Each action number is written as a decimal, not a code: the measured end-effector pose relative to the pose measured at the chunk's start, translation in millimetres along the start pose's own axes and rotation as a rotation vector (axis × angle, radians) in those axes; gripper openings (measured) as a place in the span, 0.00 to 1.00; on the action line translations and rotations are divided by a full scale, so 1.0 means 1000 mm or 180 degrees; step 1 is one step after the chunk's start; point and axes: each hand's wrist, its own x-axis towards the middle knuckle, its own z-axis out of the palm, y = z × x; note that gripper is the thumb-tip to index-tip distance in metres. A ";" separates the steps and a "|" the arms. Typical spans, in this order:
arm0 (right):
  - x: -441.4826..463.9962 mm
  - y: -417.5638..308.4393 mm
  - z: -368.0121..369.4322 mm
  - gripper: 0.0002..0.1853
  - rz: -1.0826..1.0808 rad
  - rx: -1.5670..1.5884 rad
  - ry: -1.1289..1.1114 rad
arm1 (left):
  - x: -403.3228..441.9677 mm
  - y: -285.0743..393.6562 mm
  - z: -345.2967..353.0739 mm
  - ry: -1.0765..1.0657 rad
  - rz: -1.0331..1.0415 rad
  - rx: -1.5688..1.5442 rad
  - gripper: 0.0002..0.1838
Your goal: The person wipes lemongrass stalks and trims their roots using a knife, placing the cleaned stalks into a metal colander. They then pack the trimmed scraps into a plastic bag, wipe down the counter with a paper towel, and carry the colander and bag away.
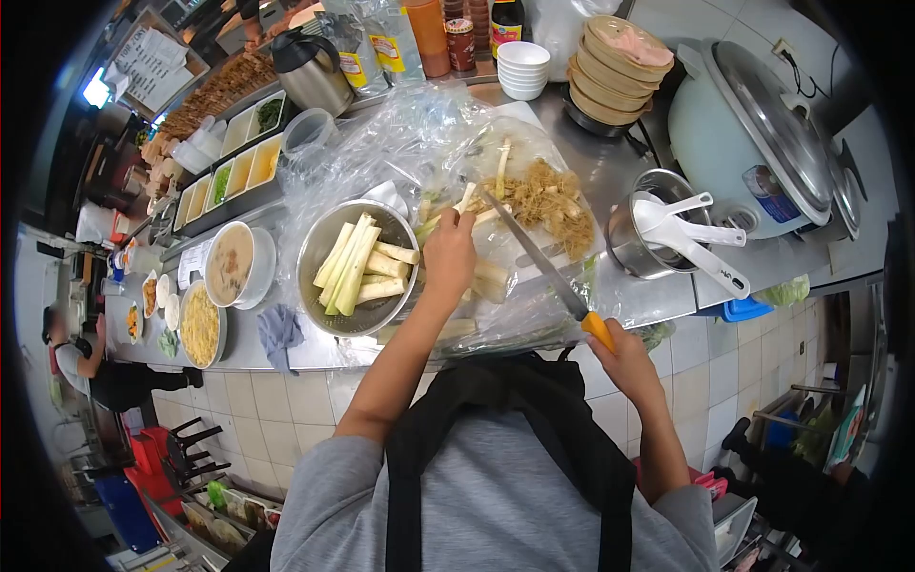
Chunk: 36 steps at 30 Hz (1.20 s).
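Observation:
My right hand (624,360) is wrapped round the yellow handle of a long knife (538,255), whose blade points up and left over the plastic-covered counter. The fingers of my left hand (450,250) are closed on a pale stalk (466,198), close to the knife's tip. Just left of that hand, a steel bowl (313,255) holds several cut white-green stalks (351,262). Stringy brown roots (553,205) lie in a heap on the plastic sheet (381,143), right of the blade. Another stalk (502,169) rests above the heap.
Steel containers with white ladles (691,234) stand right, before a large cooker (743,133). Stacked bowls (523,69), a jug (310,71) and bottles line the back. Condiment trays (229,176) and a noodle bowl (200,324) are left. People stand far left and lower right.

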 end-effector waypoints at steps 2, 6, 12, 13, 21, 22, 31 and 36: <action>0.002 0.014 0.006 0.13 0.0122 0.0008 0.0167 | 0.000 -0.003 -0.004 -0.0026 -0.0104 -0.0139 0.10; 0.001 0.012 -0.003 0.13 0.0350 0.0306 0.0327 | 0.007 -0.022 -0.007 -0.0077 -0.0512 -0.0775 0.13; 0.000 0.014 0.005 0.14 0.0542 0.0630 0.0158 | 0.034 -0.046 0.014 -0.0777 -0.0915 -0.1007 0.18; 0.000 0.013 0.005 0.14 0.0531 0.0630 0.0159 | 0.037 -0.051 0.020 -0.1027 -0.1113 -0.0864 0.20; -0.008 0.008 0.010 0.15 0.0229 0.0211 -0.0052 | 0.051 -0.056 0.030 -0.1726 -0.1114 0.0182 0.31; -0.007 0.007 0.012 0.15 0.0233 0.0218 -0.0045 | 0.053 -0.055 0.027 -0.1881 -0.1155 0.0202 0.33; 0.010 -0.003 0.013 0.14 0.0193 -0.0028 0.0215 | 0.058 -0.042 -0.002 -0.1934 -0.0917 -0.0177 0.31; 0.002 -0.016 0.008 0.15 -0.0039 0.0300 -0.0027 | 0.052 -0.031 -0.012 -0.1791 -0.0784 -0.0371 0.31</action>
